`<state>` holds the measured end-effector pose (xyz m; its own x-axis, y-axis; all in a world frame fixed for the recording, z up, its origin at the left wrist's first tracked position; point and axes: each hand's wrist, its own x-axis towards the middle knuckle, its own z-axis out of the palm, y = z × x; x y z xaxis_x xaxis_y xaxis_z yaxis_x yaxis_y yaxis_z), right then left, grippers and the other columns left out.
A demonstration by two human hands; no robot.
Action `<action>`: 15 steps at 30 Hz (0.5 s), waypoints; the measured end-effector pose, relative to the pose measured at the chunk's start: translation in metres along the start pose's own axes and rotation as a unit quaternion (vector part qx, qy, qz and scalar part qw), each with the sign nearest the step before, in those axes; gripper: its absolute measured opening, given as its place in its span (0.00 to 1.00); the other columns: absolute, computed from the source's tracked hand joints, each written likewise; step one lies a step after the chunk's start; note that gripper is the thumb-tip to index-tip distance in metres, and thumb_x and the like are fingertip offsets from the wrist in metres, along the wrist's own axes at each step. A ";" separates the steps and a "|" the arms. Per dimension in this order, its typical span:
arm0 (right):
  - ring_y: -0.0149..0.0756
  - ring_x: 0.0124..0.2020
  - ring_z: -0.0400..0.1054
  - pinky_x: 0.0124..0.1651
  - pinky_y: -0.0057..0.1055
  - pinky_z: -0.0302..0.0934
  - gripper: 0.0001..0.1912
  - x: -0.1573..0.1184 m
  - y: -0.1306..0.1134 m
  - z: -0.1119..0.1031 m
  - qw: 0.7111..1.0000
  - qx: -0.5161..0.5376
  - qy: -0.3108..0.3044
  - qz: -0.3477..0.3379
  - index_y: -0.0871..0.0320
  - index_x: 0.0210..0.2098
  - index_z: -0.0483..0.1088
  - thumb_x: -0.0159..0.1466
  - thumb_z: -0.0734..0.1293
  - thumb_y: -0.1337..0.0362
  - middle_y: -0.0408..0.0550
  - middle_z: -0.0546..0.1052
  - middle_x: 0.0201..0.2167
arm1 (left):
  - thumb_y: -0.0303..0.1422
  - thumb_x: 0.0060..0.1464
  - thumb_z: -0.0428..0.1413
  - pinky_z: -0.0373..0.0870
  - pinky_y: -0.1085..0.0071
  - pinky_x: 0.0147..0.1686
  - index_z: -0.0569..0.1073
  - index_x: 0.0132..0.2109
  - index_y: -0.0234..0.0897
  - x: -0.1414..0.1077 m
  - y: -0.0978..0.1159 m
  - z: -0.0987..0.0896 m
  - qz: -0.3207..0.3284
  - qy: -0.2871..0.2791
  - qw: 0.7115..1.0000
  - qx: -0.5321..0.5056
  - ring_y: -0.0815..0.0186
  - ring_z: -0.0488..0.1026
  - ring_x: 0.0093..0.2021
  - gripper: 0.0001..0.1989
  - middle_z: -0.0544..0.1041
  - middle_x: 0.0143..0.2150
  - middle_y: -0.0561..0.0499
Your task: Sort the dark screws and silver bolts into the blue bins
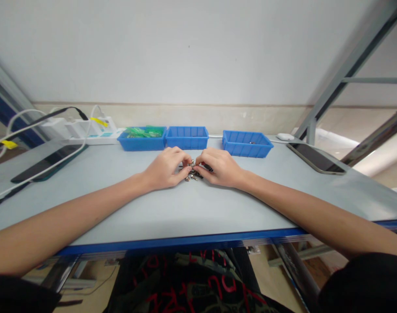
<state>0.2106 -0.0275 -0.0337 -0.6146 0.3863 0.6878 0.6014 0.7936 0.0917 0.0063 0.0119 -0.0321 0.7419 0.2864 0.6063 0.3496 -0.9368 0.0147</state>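
Close together at the middle of the table, my left hand and my right hand are both pinched, fingertips almost meeting. Between them shows a small shiny metal part, too small to name its kind. Thumb and fingers of each hand close on it, though the fingers partly cover it. Just below and behind the fingertips lies a little pile of loose metal pieces, silvery and dark. Part of this pile is hidden by my right hand.
Along the back stand a blue bin with green plastic bags, a second blue bin and a third holding something small. A phone lies right, another left under cables. A power strip and white case sit near the wall.
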 end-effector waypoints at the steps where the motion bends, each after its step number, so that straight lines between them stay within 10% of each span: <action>1: 0.32 0.28 0.61 0.30 0.28 0.54 0.07 0.000 0.000 0.000 1.000 -0.002 -0.001 0.001 0.60 0.32 0.65 0.64 0.59 0.64 0.47 0.70 0.26 | 0.31 0.55 0.49 0.62 0.67 0.37 0.67 0.38 0.35 0.000 0.000 0.000 0.001 0.000 1.000 0.001 0.64 0.68 0.36 0.05 0.72 0.31 0.50; 15: 0.32 0.29 0.61 0.31 0.28 0.54 0.07 0.001 0.000 0.001 1.000 -0.011 -0.016 -0.021 0.61 0.33 0.66 0.65 0.59 0.65 0.47 0.71 0.26 | 0.32 0.54 0.50 0.62 0.67 0.37 0.66 0.35 0.35 0.000 0.000 -0.002 0.007 -0.015 1.000 -0.017 0.64 0.67 0.36 0.04 0.72 0.31 0.50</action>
<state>0.2096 -0.0269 -0.0340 -0.6555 0.3681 0.6594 0.5857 0.7990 0.1361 0.0052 0.0113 -0.0300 0.7629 0.2791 0.5832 0.3202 -0.9467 0.0343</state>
